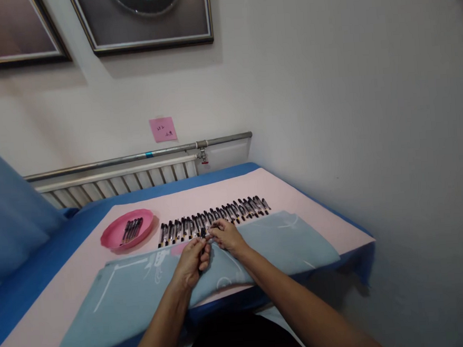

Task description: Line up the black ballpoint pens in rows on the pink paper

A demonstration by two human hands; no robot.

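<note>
My left hand (pixel 193 259) is closed around a dark pen (pixel 202 232), whose black end sticks up past the thumb. Close beside it, my right hand (pixel 227 235) pinches a small dark piece at the fingertips; its kind is too small to make out. Just beyond both hands, a long row of black-capped pens (pixel 184 228) lies side by side, slanting across the pink table cover. To the left, a pink oval tray (pixel 108 240) holds several more pens (pixel 132 229). Beneath my hands lies a folded light-blue cloth (pixel 124 292).
The pink sheet (pixel 264 184) covers a blue-draped table (pixel 19 310) that meets the wall on the right. Behind it are a radiator (pixel 117 182) and a pipe (pixel 166 151) with a valve. A blue curtain (pixel 7 205) hangs at the left.
</note>
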